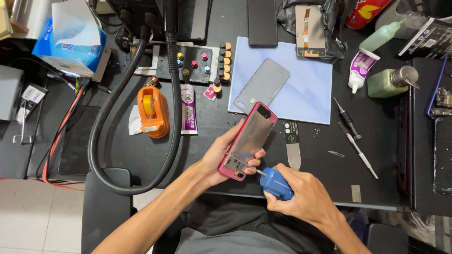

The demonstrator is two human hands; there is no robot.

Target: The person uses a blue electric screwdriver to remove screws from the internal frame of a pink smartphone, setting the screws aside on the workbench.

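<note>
Both forearms reach in from the near edge, bare to the elbow. The left hand (221, 157) is turned palm up, fingers curled round from beneath and the thumb pressed over the top in a firm clasp. Just to its right, the right hand (301, 195) is closed in a fist-like grip, knuckles up, wrist bent inward toward the left hand.

You're looking down on a black workbench (141, 155) under bright, even light. A pale blue mat (308, 89) lies far on it, right of centre. Pale floor tiles (33, 216) show near left, beside 1 dark chair back (106, 211).
</note>
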